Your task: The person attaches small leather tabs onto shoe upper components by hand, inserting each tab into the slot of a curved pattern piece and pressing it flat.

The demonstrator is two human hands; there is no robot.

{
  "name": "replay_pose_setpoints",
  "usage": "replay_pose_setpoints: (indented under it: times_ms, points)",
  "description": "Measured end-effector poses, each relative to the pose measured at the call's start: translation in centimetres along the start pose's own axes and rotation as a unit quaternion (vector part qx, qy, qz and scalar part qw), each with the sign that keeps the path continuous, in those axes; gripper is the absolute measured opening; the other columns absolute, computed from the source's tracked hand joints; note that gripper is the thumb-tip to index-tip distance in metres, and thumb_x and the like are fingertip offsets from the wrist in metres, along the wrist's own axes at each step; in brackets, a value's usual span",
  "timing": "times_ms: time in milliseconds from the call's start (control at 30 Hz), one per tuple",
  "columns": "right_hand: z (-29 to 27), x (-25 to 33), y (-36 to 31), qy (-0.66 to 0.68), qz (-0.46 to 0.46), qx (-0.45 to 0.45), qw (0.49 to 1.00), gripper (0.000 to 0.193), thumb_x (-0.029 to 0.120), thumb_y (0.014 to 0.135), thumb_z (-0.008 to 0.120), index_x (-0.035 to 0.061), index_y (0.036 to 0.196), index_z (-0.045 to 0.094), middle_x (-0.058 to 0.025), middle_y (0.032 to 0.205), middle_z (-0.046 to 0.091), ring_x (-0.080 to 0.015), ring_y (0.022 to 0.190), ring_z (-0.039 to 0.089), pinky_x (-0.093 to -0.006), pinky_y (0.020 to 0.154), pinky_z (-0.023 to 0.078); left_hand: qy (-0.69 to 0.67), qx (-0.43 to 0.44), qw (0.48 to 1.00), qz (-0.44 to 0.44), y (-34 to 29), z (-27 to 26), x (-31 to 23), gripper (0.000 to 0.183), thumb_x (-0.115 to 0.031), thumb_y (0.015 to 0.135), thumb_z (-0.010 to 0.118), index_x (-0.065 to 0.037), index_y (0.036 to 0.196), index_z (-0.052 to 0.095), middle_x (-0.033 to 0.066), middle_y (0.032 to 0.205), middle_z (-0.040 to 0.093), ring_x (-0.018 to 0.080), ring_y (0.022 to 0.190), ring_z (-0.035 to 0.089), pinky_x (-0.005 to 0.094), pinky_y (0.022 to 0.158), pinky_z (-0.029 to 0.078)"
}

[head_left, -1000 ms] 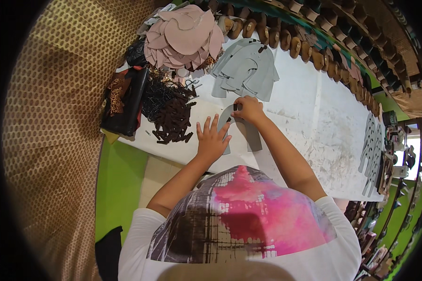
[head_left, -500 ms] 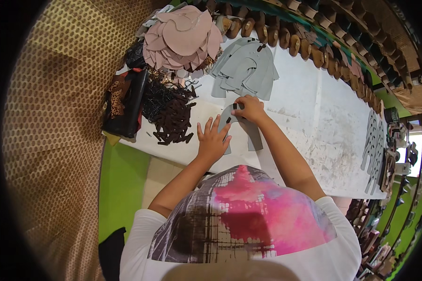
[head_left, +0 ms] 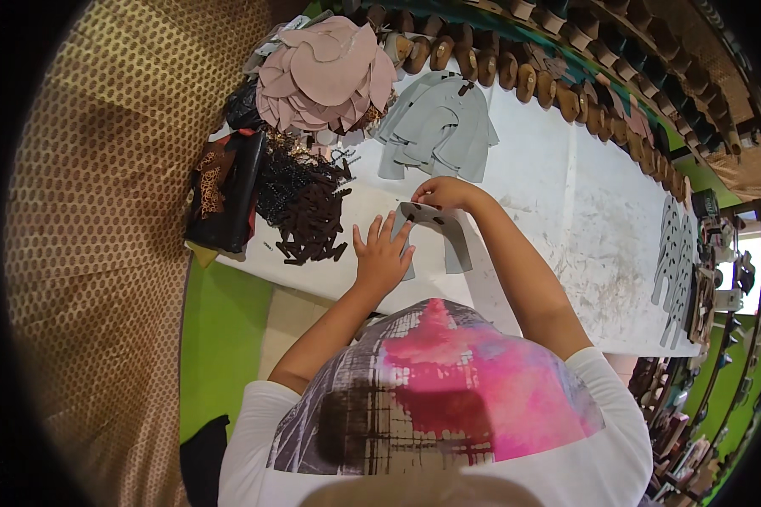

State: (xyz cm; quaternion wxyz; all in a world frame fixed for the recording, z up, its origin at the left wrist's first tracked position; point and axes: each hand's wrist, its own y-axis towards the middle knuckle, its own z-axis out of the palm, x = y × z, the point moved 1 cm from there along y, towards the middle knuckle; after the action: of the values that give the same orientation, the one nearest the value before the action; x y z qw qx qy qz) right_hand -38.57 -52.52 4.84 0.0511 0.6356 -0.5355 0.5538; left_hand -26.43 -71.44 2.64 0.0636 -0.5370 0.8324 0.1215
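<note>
A grey U-shaped cut-out piece [head_left: 448, 237] lies flat on the white table [head_left: 583, 228] just in front of me. My left hand [head_left: 380, 253] rests on its left leg with fingers spread, pressing it down. My right hand [head_left: 442, 193] sits at the top of the piece, fingers curled and pinching a small dark part against it. A heap of small dark brown strips [head_left: 309, 221] lies just left of my left hand.
A stack of grey cut-outs [head_left: 435, 127] and a pile of pink ones [head_left: 325, 76] lie further back. A dark patterned bag [head_left: 224, 198] stands at the table's left end. Shoe lasts [head_left: 558, 76] line the far edge. More grey pieces [head_left: 672, 253] lie at the right.
Both hands stay on the grey piece; my right hand's fingers have shifted slightly at its top. Nothing else has moved.
</note>
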Motion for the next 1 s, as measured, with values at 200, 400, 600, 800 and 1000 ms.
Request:
replay_pose_setpoints:
  times_ms: [200, 400, 600, 800, 1000]
  points:
    - [0.5, 1.0, 1.8, -0.166, -0.048, 0.025, 0.985, 0.02, 0.008, 0.074, 0.062, 0.01, 0.092, 0.071, -0.0051, 0.082, 0.069, -0.0154, 0.073, 0.061, -0.0296, 0.069, 0.047, 0.005, -0.004, 1.0, 0.0, 0.0, 0.0, -0.1, 0.047, -0.038, 0.088, 0.05, -0.022, 0.132, 0.047, 0.0108, 0.139, 0.04, 0.0295, 0.129, 0.034, 0.0651, 0.102, 0.011]
    - [0.5, 0.8, 2.1, -0.203, -0.072, 0.022, 0.976, 0.022, 0.002, 0.071, 0.06, 0.0105, 0.089, 0.071, -0.0055, 0.079, 0.069, -0.0167, 0.07, 0.062, -0.0304, 0.067, 0.047, 0.011, -0.003, 1.0, -0.001, 0.0, -0.2, -0.1, 0.047, -0.038, 0.088, 0.05, -0.023, 0.132, 0.047, 0.0107, 0.138, 0.041, 0.029, 0.129, 0.034, 0.0653, 0.101, 0.011]
    - [0.7, 0.5, 2.3, -0.214, -0.109, 0.002, 0.971, 0.018, 0.0, 0.07, 0.059, 0.0082, 0.083, 0.069, -0.0073, 0.078, 0.068, -0.0192, 0.07, 0.062, -0.0314, 0.066, 0.047, 0.012, 0.004, 1.0, -0.006, 0.0, -0.4, -0.1, 0.046, -0.039, 0.088, 0.05, -0.023, 0.131, 0.048, 0.0102, 0.139, 0.041, 0.0286, 0.129, 0.035, 0.065, 0.101, 0.011]
    - [0.9, -0.3, 2.8, -0.246, -0.12, 0.009, 0.962, 0.014, 0.003, 0.072, 0.062, 0.0072, 0.084, 0.068, -0.0093, 0.08, 0.068, -0.0231, 0.072, 0.062, -0.0333, 0.065, 0.047, 0.014, 0.003, 1.0, -0.004, 0.0, -0.3, -0.2, 0.047, -0.039, 0.088, 0.049, -0.023, 0.132, 0.048, 0.0102, 0.139, 0.04, 0.0286, 0.129, 0.035, 0.065, 0.101, 0.011]
    - [0.8, -0.3, 2.7, -0.238, -0.099, 0.01, 0.966, 0.012, 0.004, 0.073, 0.062, 0.0055, 0.085, 0.067, -0.0098, 0.081, 0.067, -0.0235, 0.073, 0.061, -0.0335, 0.066, 0.047, 0.014, -0.005, 1.0, -0.004, -0.1, -0.1, 0.0, 0.047, -0.039, 0.088, 0.049, -0.023, 0.132, 0.047, 0.01, 0.139, 0.04, 0.0286, 0.129, 0.034, 0.0651, 0.101, 0.011]
